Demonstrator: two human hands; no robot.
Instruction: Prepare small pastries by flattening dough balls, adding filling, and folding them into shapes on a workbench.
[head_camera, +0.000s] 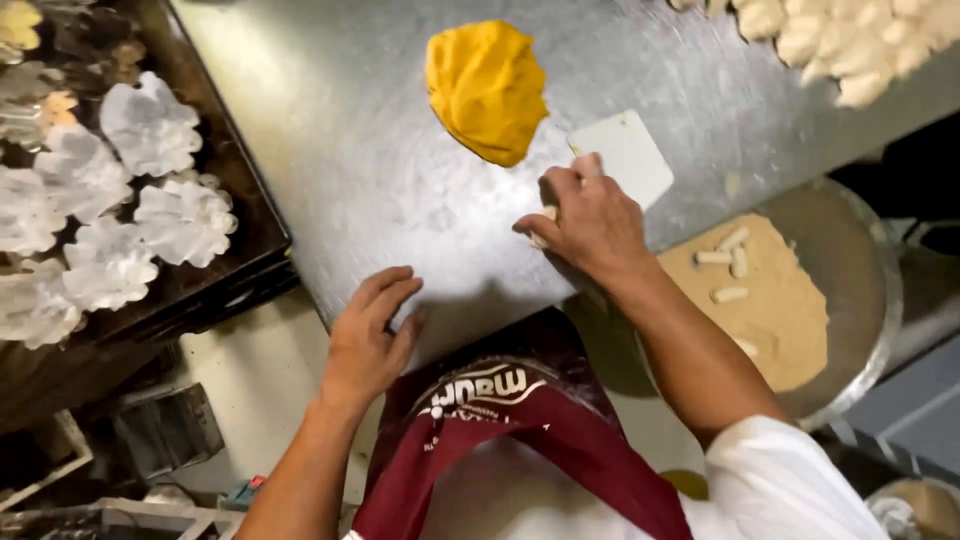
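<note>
Two hands on steel surface (380, 150). Left hand (368, 340) flat, open, empty at 7 o'clock. Right hand (590, 222) pinching small pale dough piece (545, 215), yellow dough (487, 88) at 12.

Left hand (368, 335) lying flat, palm down, fingers stretching forward, right hand (590, 220) curling loosely, knuckles up, both forearms bare and reaching forward

Right hand (592, 222) grips a white scraper (628, 155) beside the yellow dough (486, 88) on the steel counter (360, 150); left hand (368, 338) rests flat at the counter's edge.
</note>
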